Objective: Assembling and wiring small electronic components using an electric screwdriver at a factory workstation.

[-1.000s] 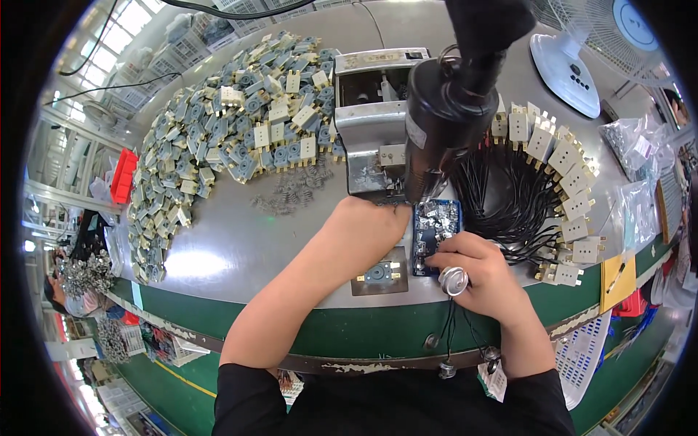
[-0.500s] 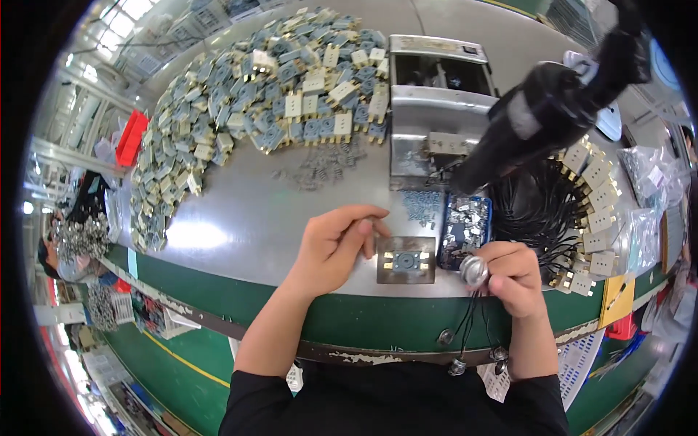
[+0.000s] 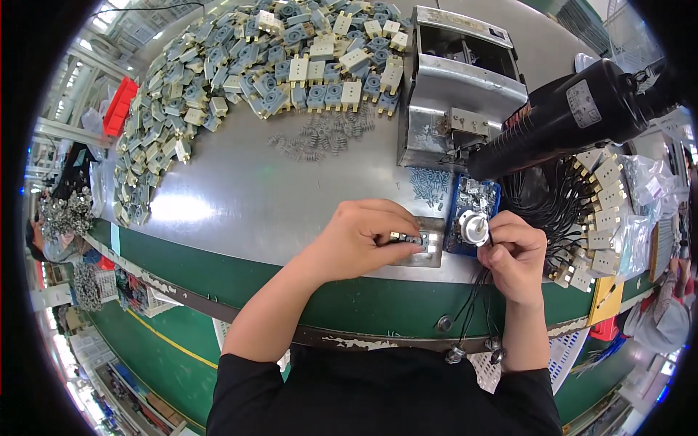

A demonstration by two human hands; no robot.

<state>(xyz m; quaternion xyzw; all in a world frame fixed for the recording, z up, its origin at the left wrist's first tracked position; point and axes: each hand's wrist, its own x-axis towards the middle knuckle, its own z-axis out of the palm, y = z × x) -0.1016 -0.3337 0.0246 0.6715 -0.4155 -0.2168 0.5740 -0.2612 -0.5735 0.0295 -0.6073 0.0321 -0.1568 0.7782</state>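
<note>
My left hand [image 3: 367, 236] pinches a small grey plastic housing [image 3: 413, 239] with brass contacts between thumb and fingers. It is at a flat metal fixture plate [image 3: 432, 254]; the fingers partly cover it. My right hand [image 3: 518, 251] has its fingertips closed at the edge of a round silver metal part [image 3: 475, 228] with a short stem in its centre. That part is over a blue tray [image 3: 465, 243] of small metal pieces. Thin black cords [image 3: 474, 298] hang below the right hand over the table edge, with round metal caps [image 3: 456, 354] on their ends.
A big pile of grey and cream housings [image 3: 291, 62] covers the far left. Loose springs [image 3: 327, 134] and blue screws [image 3: 429, 185] lie nearer. A metal machine box [image 3: 465, 87] and a black power screwdriver [image 3: 560, 120] stand beyond the tray. Corded cream blocks [image 3: 603, 196] fan out right.
My left hand has moved right onto the housing in the fixture and closed on it. The round metal part has turned, showing its stem. The whole view has shifted.
</note>
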